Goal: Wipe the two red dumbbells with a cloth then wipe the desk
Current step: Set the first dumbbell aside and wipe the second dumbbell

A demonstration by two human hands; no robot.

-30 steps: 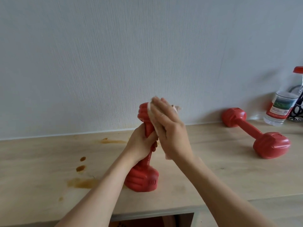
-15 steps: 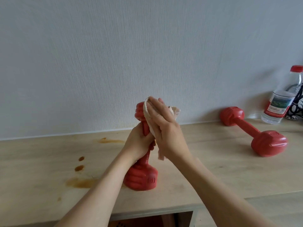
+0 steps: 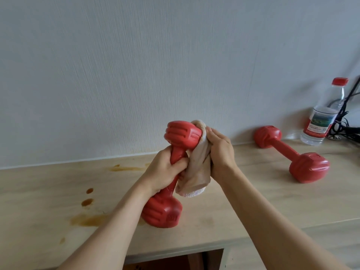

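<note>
Red, the first dumbbell (image 3: pixel 172 172) stands at centre, left hand (image 3: pixel 163 172) curled round its grip, right hand (image 3: pixel 219 152) pinching the cloth (image 3: pixel 194 172) against its top. Second dumbbell (image 3: pixel 292 154) at two o'clock and stained desk (image 3: pixel 48 191) (brown spills at eight) seemingly remain.

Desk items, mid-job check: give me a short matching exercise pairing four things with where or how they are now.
Things:
1. cloth
2. held dumbbell
3. second dumbbell
4. bottle

States:
A. lying flat on the desk, right side
B. upright by the wall, red cap
C. gripped at its handle by the left hand
D. pressed against a dumbbell head by the right hand

Pairs: 1-D, 2-C, 3-A, 4-B
</note>
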